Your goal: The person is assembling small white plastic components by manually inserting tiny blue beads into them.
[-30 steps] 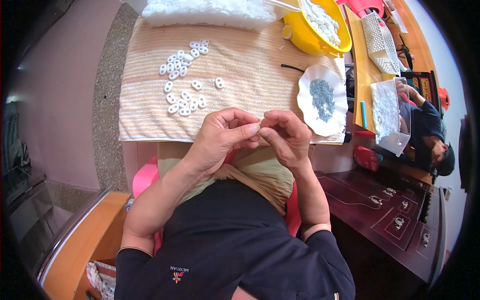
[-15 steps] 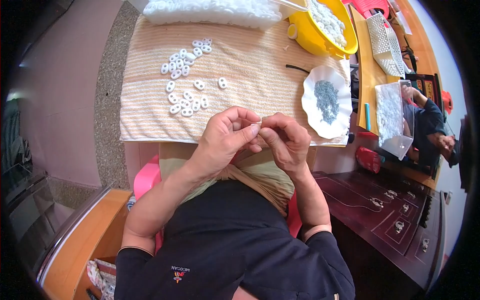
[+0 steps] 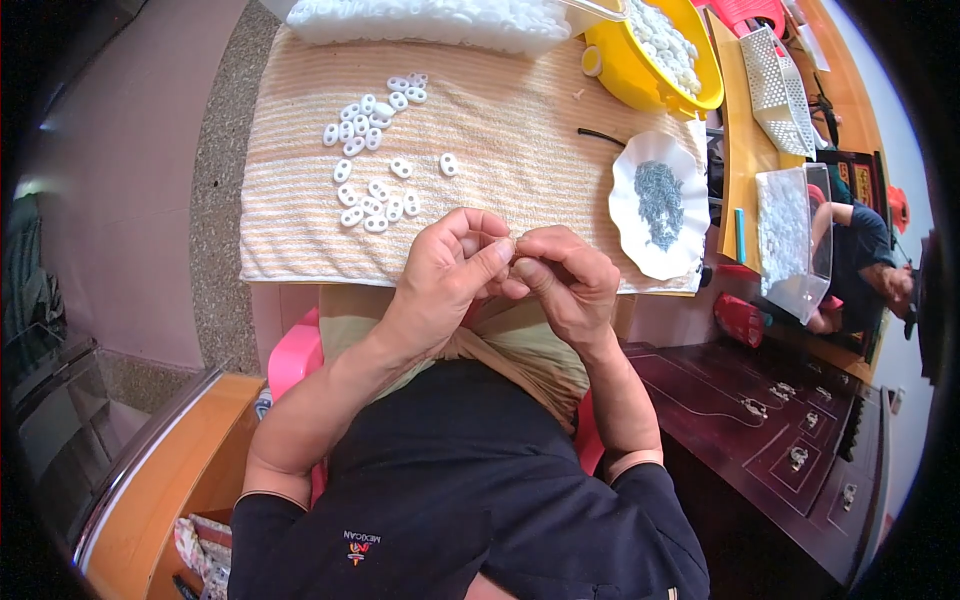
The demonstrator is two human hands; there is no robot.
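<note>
My left hand (image 3: 450,268) and my right hand (image 3: 572,280) meet fingertip to fingertip at the towel's front edge, both pinching. What lies between the fingertips is too small and hidden to name. Several white oval plastic pieces with two holes each (image 3: 346,195) lie loose on the striped towel (image 3: 520,110), beyond and left of my hands. To the right is a white wavy-rimmed dish (image 3: 627,240), with a heap of tiny grey-blue pieces (image 3: 660,205) in it.
A clear tub (image 3: 430,38) of white pieces stands at the far edge. Beside it is a yellow basin (image 3: 625,88) with more. A short black stick (image 3: 597,135) lies near the dish. At right another person (image 3: 858,260) sits by a clear box (image 3: 785,240) of white pieces.
My fingertips have shifted slightly and press closer together, with the small thing between them now more covered. The other person at the right has moved an arm. The pieces on the towel lie as before.
</note>
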